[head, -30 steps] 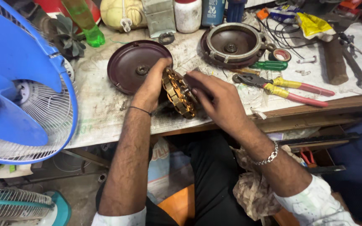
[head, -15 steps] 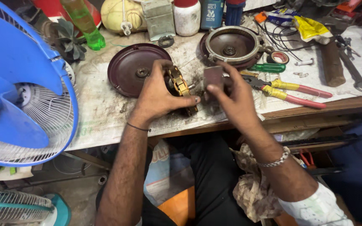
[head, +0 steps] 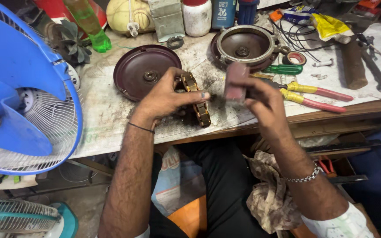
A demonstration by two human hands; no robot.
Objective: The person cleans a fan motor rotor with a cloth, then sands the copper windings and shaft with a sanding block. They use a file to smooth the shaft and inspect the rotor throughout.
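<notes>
— Hands first: what have you got?

— My left hand (head: 166, 98) is clamped around the stator (head: 197, 103), standing on edge at mid-frame over the bench (head: 111, 114). My right hand (head: 261, 103) pinches a reddish sandpaper pad (head: 236, 81), raised just right of the stator, not touching it.

— Around them?

— Brown cover (head: 144, 70) behind my left hand. Motor housing (head: 245, 44) top centre. Pliers (head: 314, 94) to the right. Blue fan (head: 23, 88) fills the left edge.
</notes>
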